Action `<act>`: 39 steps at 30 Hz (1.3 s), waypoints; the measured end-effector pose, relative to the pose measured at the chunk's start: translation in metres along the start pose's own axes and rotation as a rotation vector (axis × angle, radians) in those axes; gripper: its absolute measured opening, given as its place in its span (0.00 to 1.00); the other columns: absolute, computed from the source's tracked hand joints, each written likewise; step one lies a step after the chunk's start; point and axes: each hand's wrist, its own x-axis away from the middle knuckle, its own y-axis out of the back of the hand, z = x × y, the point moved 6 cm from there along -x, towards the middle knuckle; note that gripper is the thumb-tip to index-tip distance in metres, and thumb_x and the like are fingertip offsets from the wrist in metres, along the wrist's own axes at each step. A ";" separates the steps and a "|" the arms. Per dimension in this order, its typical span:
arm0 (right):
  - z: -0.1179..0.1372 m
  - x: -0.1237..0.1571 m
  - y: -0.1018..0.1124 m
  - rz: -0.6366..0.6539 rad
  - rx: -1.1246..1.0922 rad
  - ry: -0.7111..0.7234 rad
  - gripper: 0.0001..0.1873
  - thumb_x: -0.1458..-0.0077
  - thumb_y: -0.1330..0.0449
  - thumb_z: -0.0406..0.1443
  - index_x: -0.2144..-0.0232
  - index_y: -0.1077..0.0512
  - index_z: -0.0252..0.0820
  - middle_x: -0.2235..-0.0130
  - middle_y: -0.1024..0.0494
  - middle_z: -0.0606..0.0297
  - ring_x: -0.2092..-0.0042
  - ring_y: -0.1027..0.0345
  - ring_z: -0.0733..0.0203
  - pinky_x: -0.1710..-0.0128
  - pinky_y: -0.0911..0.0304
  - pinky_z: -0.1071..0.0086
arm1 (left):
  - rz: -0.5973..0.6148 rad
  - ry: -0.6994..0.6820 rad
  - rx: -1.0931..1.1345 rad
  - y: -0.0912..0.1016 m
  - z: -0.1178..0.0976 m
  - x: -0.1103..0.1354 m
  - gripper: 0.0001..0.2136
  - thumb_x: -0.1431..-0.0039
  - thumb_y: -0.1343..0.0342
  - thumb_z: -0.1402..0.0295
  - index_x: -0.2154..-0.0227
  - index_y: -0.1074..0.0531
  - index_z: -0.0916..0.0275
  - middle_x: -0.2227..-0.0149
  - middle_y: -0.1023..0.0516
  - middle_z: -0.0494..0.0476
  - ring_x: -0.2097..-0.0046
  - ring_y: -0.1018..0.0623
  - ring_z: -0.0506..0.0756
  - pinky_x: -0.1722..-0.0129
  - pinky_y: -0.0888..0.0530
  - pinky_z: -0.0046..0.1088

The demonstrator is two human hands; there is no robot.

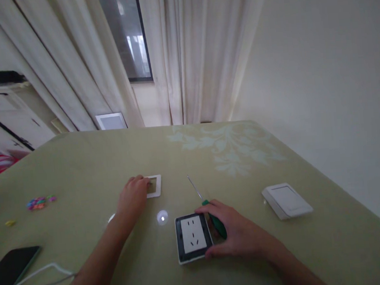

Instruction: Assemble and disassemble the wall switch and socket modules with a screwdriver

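Observation:
My left hand (133,195) reaches to a thin white faceplate frame (159,186) lying on the table. Its fingers curl over the frame's left side, and the fingertips show at the opening. Close to me lies a wall socket (194,234) with a white slotted face and a dark surround. My right hand (229,228) closes around the green handle of a screwdriver (219,225), its shaft pointing away from me. The index finger and thumb of that same hand rest against the socket's right edge.
A white wall switch (288,200) sits at the right. On the left are a phone (16,266), a white cable (38,272), small colourful pieces (37,203) and a yellow piece (10,223). A bright round spot (162,217) shows between my hands. Curtains (198,48) hang beyond the table (111,154).

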 end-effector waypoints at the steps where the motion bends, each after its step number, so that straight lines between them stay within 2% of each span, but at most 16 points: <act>1: 0.000 0.000 0.001 0.001 -0.003 0.009 0.50 0.59 0.15 0.45 0.35 0.24 0.46 0.38 0.23 0.53 0.36 0.29 0.41 0.32 0.37 0.51 | 0.001 -0.003 0.003 0.000 0.000 -0.002 0.17 0.27 0.51 0.73 0.60 0.15 0.61 0.57 0.14 0.65 0.50 0.16 0.65 0.47 0.22 0.38; 3: 0.000 -0.001 0.003 -0.011 -0.014 0.016 0.49 0.59 0.15 0.48 0.36 0.24 0.45 0.40 0.22 0.53 0.40 0.26 0.43 0.36 0.34 0.52 | -0.013 -0.005 0.017 0.004 -0.001 -0.002 0.16 0.27 0.52 0.72 0.61 0.16 0.62 0.57 0.15 0.67 0.50 0.17 0.67 0.47 0.22 0.40; 6: 0.001 -0.002 0.008 -0.099 -0.051 0.016 0.39 0.49 0.20 0.50 0.39 0.22 0.46 0.46 0.20 0.57 0.55 0.24 0.54 0.47 0.30 0.58 | -0.065 -0.006 0.068 0.015 -0.007 0.007 0.18 0.25 0.55 0.70 0.56 0.17 0.63 0.53 0.14 0.70 0.49 0.16 0.69 0.47 0.21 0.44; 9: 0.003 -0.001 0.014 -0.223 -0.081 0.028 0.28 0.39 0.27 0.50 0.42 0.21 0.45 0.55 0.20 0.62 0.63 0.28 0.60 0.55 0.33 0.62 | -0.106 -0.077 0.193 0.026 -0.023 0.032 0.17 0.22 0.55 0.64 0.49 0.19 0.60 0.48 0.13 0.64 0.48 0.15 0.64 0.45 0.20 0.39; 10: 0.004 0.000 0.016 -0.256 -0.087 0.033 0.27 0.37 0.29 0.51 0.42 0.21 0.44 0.57 0.21 0.63 0.64 0.29 0.60 0.56 0.34 0.63 | -0.111 -0.133 0.278 0.028 -0.031 0.043 0.16 0.21 0.53 0.63 0.50 0.18 0.57 0.49 0.12 0.60 0.49 0.15 0.61 0.46 0.20 0.36; 12: 0.004 0.001 0.018 -0.300 -0.100 0.033 0.25 0.35 0.31 0.51 0.44 0.21 0.44 0.61 0.22 0.65 0.65 0.30 0.61 0.59 0.36 0.64 | -0.079 -0.299 0.622 0.031 -0.050 0.066 0.14 0.22 0.49 0.63 0.53 0.17 0.57 0.53 0.11 0.58 0.52 0.14 0.59 0.50 0.19 0.33; 13: 0.004 0.001 0.019 -0.313 -0.106 0.031 0.24 0.35 0.31 0.51 0.44 0.21 0.44 0.62 0.23 0.67 0.66 0.31 0.61 0.60 0.36 0.64 | -0.045 -0.333 0.753 0.029 -0.056 0.075 0.13 0.22 0.47 0.64 0.54 0.16 0.56 0.55 0.11 0.57 0.53 0.13 0.58 0.52 0.18 0.31; 16: 0.003 0.002 0.020 -0.336 -0.116 0.025 0.23 0.35 0.31 0.50 0.46 0.20 0.44 0.66 0.25 0.70 0.68 0.34 0.62 0.63 0.38 0.65 | 0.040 -0.307 0.943 0.022 -0.063 0.091 0.09 0.26 0.41 0.67 0.56 0.15 0.55 0.59 0.10 0.53 0.58 0.12 0.56 0.57 0.18 0.27; 19: 0.002 0.002 0.021 -0.362 -0.100 0.024 0.20 0.34 0.32 0.49 0.48 0.20 0.44 0.67 0.27 0.70 0.68 0.36 0.63 0.64 0.40 0.66 | 0.054 -0.258 0.968 0.018 -0.059 0.092 0.08 0.28 0.39 0.67 0.60 0.14 0.54 0.62 0.09 0.51 0.60 0.11 0.55 0.59 0.18 0.27; 22: 0.001 0.002 0.020 -0.369 -0.087 0.017 0.19 0.34 0.32 0.48 0.48 0.20 0.44 0.67 0.27 0.70 0.68 0.36 0.63 0.65 0.41 0.66 | 0.011 -0.314 1.004 0.022 -0.056 0.091 0.10 0.26 0.40 0.67 0.61 0.13 0.55 0.62 0.10 0.53 0.61 0.12 0.55 0.60 0.18 0.26; 27: 0.000 0.003 0.019 -0.368 -0.095 0.025 0.18 0.34 0.32 0.47 0.48 0.20 0.44 0.68 0.28 0.70 0.69 0.37 0.64 0.67 0.42 0.67 | -0.014 -0.423 1.044 0.025 -0.060 0.095 0.10 0.24 0.40 0.71 0.56 0.13 0.53 0.60 0.11 0.51 0.60 0.12 0.52 0.60 0.18 0.22; 31: -0.002 0.003 0.019 -0.369 -0.109 0.035 0.17 0.33 0.32 0.46 0.48 0.20 0.44 0.68 0.29 0.70 0.70 0.37 0.64 0.68 0.42 0.67 | -0.007 -0.454 1.025 0.023 -0.063 0.097 0.07 0.25 0.37 0.71 0.56 0.15 0.53 0.60 0.10 0.50 0.60 0.12 0.51 0.59 0.18 0.21; 39: -0.002 0.003 0.020 -0.358 -0.087 0.034 0.16 0.32 0.32 0.45 0.47 0.20 0.45 0.68 0.28 0.70 0.69 0.36 0.64 0.68 0.41 0.67 | -0.020 -0.505 0.943 0.022 -0.067 0.104 0.09 0.22 0.42 0.71 0.55 0.16 0.54 0.60 0.13 0.52 0.60 0.14 0.50 0.59 0.19 0.20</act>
